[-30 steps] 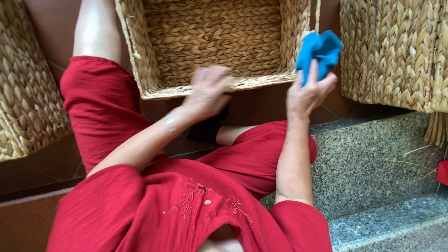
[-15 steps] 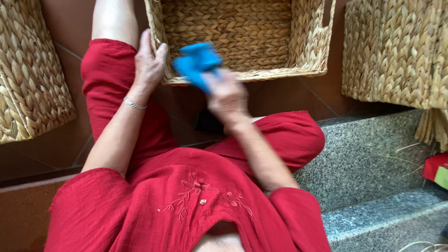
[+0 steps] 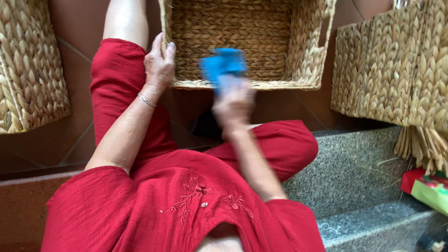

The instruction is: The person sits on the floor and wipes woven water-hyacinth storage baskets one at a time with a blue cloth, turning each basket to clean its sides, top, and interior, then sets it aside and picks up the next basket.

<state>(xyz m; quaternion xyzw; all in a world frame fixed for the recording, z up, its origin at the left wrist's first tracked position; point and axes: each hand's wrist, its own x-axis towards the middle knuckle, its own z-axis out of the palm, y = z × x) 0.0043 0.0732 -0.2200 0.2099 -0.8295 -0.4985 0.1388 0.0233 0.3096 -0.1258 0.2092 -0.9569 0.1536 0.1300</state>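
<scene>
my left hand [image 3: 158,63] clamps the near-left corner of the open woven basket [image 3: 242,42]; my right hand [image 3: 233,103], blurred, holds a blue cloth [image 3: 223,64] at the near rim; best, i judge, to brace firmly and wipe along the weave.

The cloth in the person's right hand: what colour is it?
Bright blue; the cloth shows, blurred, in the head view.

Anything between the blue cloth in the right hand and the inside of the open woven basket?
Nothing visible. The right hand holds the blue cloth right at the woven basket's near rim, its inside bare. The left hand grips the left corner, clear of the cloth.
</scene>
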